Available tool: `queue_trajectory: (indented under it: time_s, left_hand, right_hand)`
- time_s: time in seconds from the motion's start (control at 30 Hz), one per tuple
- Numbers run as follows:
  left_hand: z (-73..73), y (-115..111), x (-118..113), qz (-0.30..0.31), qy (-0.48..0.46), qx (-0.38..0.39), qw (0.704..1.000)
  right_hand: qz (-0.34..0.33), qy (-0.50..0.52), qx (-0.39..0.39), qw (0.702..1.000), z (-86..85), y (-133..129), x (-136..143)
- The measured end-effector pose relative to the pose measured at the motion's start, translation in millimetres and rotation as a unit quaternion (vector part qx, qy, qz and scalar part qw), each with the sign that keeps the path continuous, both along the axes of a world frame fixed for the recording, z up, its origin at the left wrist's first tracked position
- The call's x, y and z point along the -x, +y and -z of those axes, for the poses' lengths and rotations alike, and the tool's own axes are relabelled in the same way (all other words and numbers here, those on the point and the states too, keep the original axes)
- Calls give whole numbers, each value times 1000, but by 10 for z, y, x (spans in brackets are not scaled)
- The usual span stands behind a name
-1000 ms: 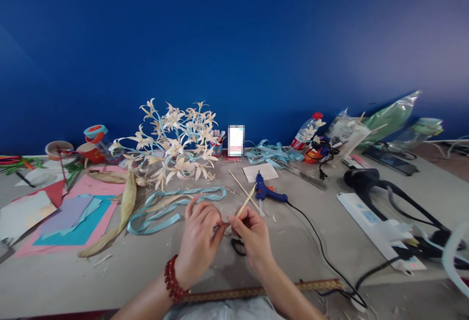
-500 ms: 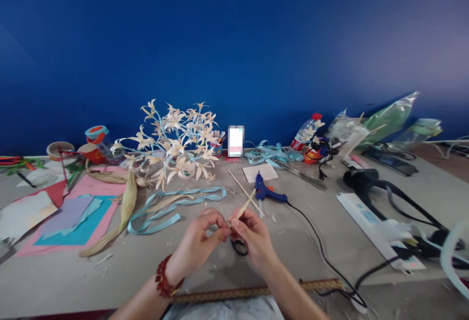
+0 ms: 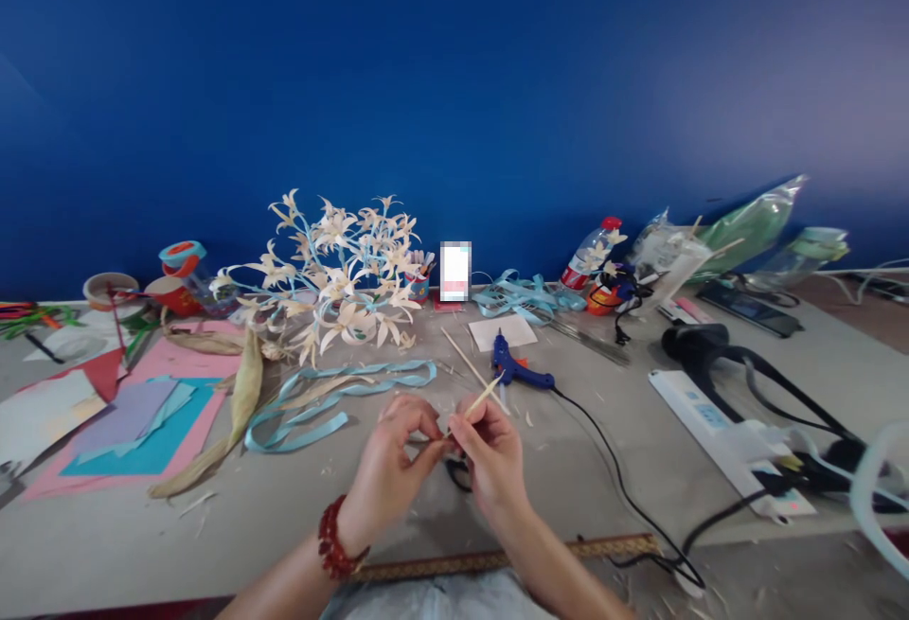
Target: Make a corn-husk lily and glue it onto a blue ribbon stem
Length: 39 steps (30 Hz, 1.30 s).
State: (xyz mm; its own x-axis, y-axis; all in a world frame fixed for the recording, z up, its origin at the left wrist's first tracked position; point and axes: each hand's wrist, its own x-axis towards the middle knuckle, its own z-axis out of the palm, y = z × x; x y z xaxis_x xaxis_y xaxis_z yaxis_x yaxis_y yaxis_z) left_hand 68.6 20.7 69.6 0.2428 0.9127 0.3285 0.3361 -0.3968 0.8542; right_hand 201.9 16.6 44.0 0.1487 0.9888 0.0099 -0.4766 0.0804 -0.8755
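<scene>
My left hand (image 3: 406,445), with a red bead bracelet on its wrist, pinches the lower end of a thin pale strip. My right hand (image 3: 490,445) holds the same pale strip (image 3: 486,395) between thumb and fingers, its pointed tip rising up and to the right. The two hands' fingertips nearly meet. Behind the right hand the black handle of scissors (image 3: 459,475) shows in part. A blue glue gun (image 3: 518,369) lies just beyond the right hand, close to a thin stick (image 3: 465,355).
Pale flowers (image 3: 347,270) stand at the back, with light blue ribbon (image 3: 305,440) in front. Dried husks (image 3: 245,388) and coloured paper (image 3: 134,450) lie left. A white power strip (image 3: 710,431) and cables are right; a bottle (image 3: 586,260) stands behind.
The pale strip has tilted lower to the right between my fingers. Both hands have shifted only slightly, and the whole view has moved a little.
</scene>
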Motion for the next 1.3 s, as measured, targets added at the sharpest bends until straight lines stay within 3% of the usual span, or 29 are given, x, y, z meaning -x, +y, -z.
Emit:
queue_trajectory:
  time_s: [0.13, 0.33, 0.5, 0.63, 0.83, 1.0, 1.17, 1.3]
  left_hand:
    - [31, -5, -34, -60, 72, -110, 989]
    - [64, 7, 10, -50, 79, -71, 993]
    - [45, -14, 15, -31, 108, -79, 991]
    - [29, -19, -16, -36, 126, -112, 985]
    - [43, 2, 8, -13, 33, 13, 999]
    - [10, -2, 90, 63, 4, 126, 990]
    - [-47, 5, 134, 130, -44, 191, 972]
    - [10, 20, 123, 139, -107, 249, 952]
  right_hand:
    - [56, -15, -14, 998, -45, 21, 47]
    - [-21, -56, -11, 998, -27, 46, -141]
    - [7, -124, -47, 991, 31, 82, -243]
    - [38, -92, -36, 994, 25, 108, -224]
    - [-141, -126, -59, 980, -50, 71, -294]
    - [-106, -110, -30, 988, -22, 64, -360]
    - [-110, -79, -10, 991, 7, 104, -384]
    - [-118, -84, -18, 989, 9, 128, -378]
